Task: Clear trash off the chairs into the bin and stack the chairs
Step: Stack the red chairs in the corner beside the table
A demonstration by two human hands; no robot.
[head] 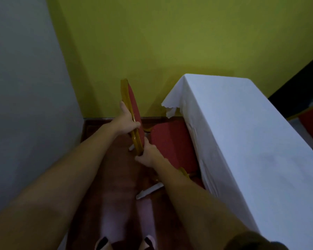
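Note:
A chair with a gold frame and red upholstery stands between the grey wall and a covered table; its backrest (134, 107) faces right and its red seat (172, 141) reaches under the tablecloth. My left hand (127, 121) grips the middle of the backrest's gold edge. My right hand (148, 156) grips the same edge lower down, nearer to me. Both hands are closed around the frame. The chair's legs are mostly hidden; one white-tipped leg (148, 191) shows on the floor. No trash or bin is in view.
A long table under a white cloth (242, 141) fills the right side. A yellow-green wall (152, 42) is ahead and a grey wall (25, 87) on the left. Another red and gold chair (311, 121) shows at the far right edge. The floor (114, 177) is red-brown.

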